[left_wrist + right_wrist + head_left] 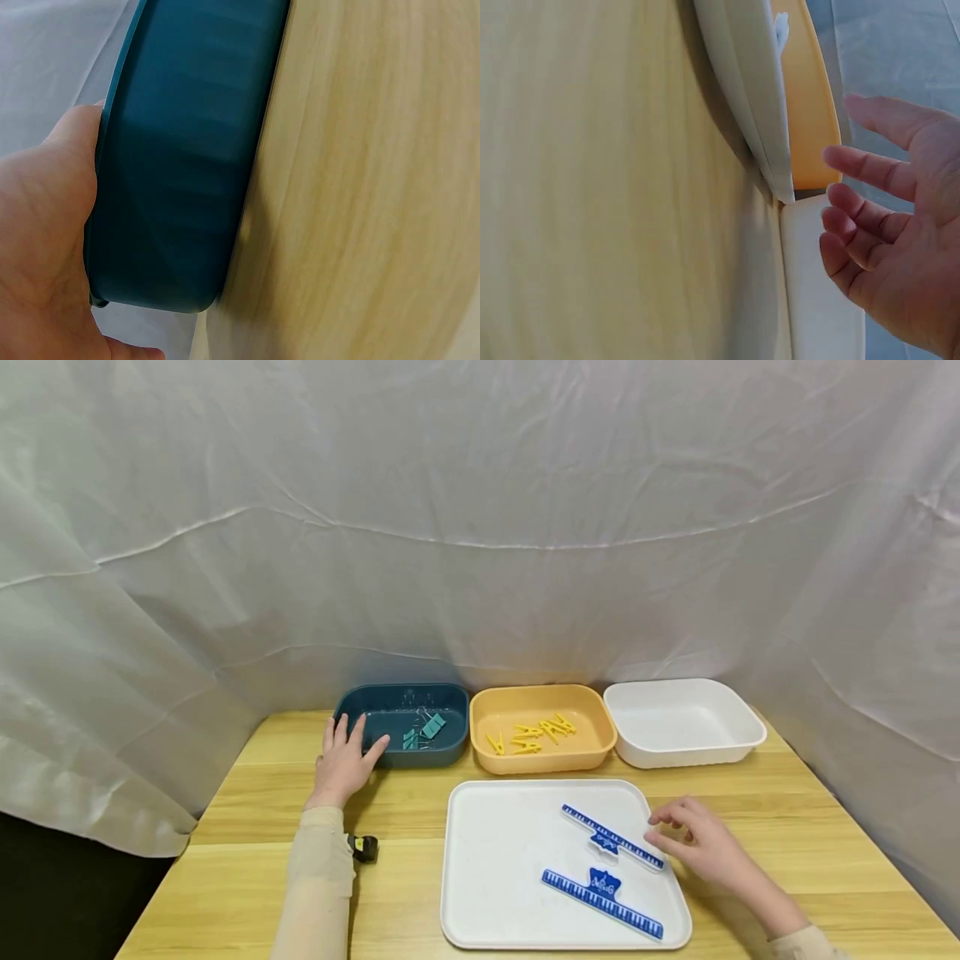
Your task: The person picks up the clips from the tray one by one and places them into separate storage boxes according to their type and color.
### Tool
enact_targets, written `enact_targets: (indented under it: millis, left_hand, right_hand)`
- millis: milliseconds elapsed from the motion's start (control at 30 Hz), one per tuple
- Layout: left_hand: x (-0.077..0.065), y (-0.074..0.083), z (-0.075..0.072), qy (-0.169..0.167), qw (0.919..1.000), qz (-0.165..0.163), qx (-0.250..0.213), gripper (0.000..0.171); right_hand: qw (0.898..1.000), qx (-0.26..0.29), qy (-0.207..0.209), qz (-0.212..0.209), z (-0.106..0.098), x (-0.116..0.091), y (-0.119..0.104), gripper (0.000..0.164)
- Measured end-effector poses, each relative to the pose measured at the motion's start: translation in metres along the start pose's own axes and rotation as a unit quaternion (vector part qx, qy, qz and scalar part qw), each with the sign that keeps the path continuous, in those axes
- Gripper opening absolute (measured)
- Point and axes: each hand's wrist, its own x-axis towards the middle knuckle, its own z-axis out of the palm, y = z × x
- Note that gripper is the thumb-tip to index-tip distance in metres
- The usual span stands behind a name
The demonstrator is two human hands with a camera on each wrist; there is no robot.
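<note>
My left hand (347, 762) rests at the left end of a dark teal box (401, 760), fingers spread over its rim. Several teal binder clips (432, 725) lie inside this box. In the left wrist view the hand (45, 225) lies along the rim of the box (180, 165). Near the right edge of a white tray (495, 860), my right hand (701, 843) hovers with loosely bent fingers and holds nothing. Closest to it is the end of a blue piano-key ruler clip (615, 839). A second piano-key clip (600, 897) lies nearer the tray's front.
Beside the teal box stands a yellow-orange box (543, 764) with several yellow clothespins (527, 747) in it. A white box (686, 752) sits at the right end of the row. Small black gear (364, 849) shows by the left wrist. Behind hangs a pale curtain (480, 593).
</note>
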Motion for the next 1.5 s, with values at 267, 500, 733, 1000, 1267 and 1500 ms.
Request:
enact_targets:
  millis: [267, 500, 733, 1000, 1267, 1500]
  left_hand:
    - [-0.0016, 0.0005, -0.0007, -0.001, 1.0000, 0.000, -0.007, 0.084]
    - [-0.0025, -0.0007, -0.0010, -0.004, 1.0000, 0.000, -0.007, 0.081]
    - [-0.0011, 0.0002, -0.0007, -0.002, 1.0000, 0.002, -0.010, 0.081]
    - [-0.0011, -0.0008, -0.0002, 0.000, 1.0000, 0.005, -0.004, 0.084]
    - [-0.0013, -0.0008, -0.0009, -0.002, 1.0000, 0.005, -0.003, 0.083]
    - [-0.0016, 0.0005, -0.0017, -0.005, 1.0000, 0.005, -0.004, 0.080]
  right_hand:
    - [0.996, 0.037, -0.077, 0.006, 0.0022, -0.0047, -0.0006, 0.022]
    - [0.994, 0.007, -0.112, 0.013, 0.0008, -0.0054, 0.0008, 0.029]
    - [0.992, -0.009, -0.122, 0.010, 0.0004, -0.0071, 0.0014, 0.030]
    - [0.991, -0.006, -0.136, 0.017, -0.0003, -0.0095, -0.0003, 0.031]
    - [0.990, -0.012, -0.138, 0.018, 0.0018, -0.0092, 0.0027, 0.029]
    - [0.989, -0.019, -0.141, 0.035, 0.0016, -0.0072, 0.0005, 0.028]
